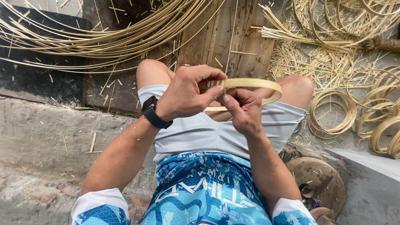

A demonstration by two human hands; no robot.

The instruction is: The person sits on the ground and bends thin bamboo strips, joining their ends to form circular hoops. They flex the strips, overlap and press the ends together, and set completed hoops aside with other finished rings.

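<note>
I hold a flat bamboo strip bent into a hoop [266,85] over my lap. My left hand [187,93], with a black watch on its wrist, closes over the hoop's left end where the strip overlaps. My right hand [243,110] pinches the same spot from below, thumb pressed against the strip. The rest of the hoop sticks out to the right, above my right knee. The overlapping ends are hidden under my fingers.
Long bamboo strips [104,37] curve across a wooden board [233,37] ahead of my knees. Finished hoops [333,112] and more coils [383,125] lie at the right among offcuts. A round wooden block with small tools [316,179] sits by my right hip.
</note>
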